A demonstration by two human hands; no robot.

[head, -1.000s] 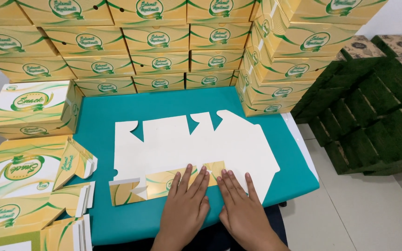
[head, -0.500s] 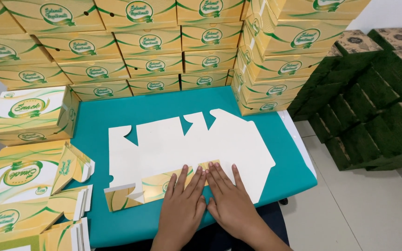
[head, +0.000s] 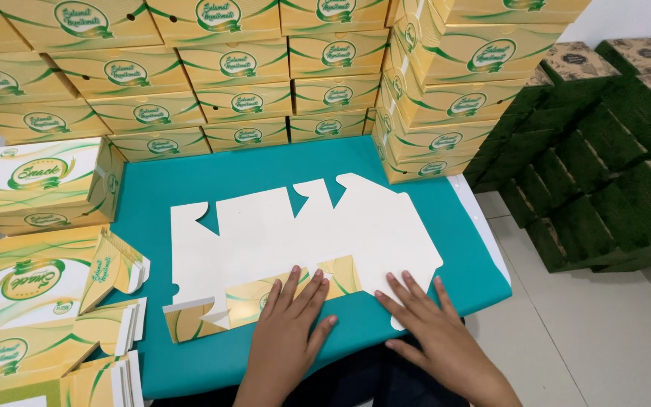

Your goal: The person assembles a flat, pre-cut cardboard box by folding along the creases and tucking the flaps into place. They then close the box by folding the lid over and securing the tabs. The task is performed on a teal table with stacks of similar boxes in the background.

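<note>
Hands have slid apart along the flat white die-cut cardboard box blank [head: 295,234] on the teal table [head: 190,173]; left hand [head: 291,324] presses its folded yellow flap, fingers spread; right hand [head: 427,328] flattens the corner, fingers splayed; the crease looks set.

The flat box blank [head: 303,234] lies on the counter [head: 190,181], directly ahead of the fingers [head: 307,286] of the left hand [head: 288,332]. Those fingers rest on the blank's folded-over near strip [head: 265,298]. The fingers [head: 408,290] of the right hand [head: 435,339] rest on the blank's near right edge. Beyond the fingers, behind the blank, stands a wall of stacked boxes [head: 250,83]. Left of the fingers lie an assembled box [head: 43,185] and a pile of flat blanks [head: 39,316]. Well right of the fingers, off the counter, stand rows of stacked trays [head: 597,166].
</note>
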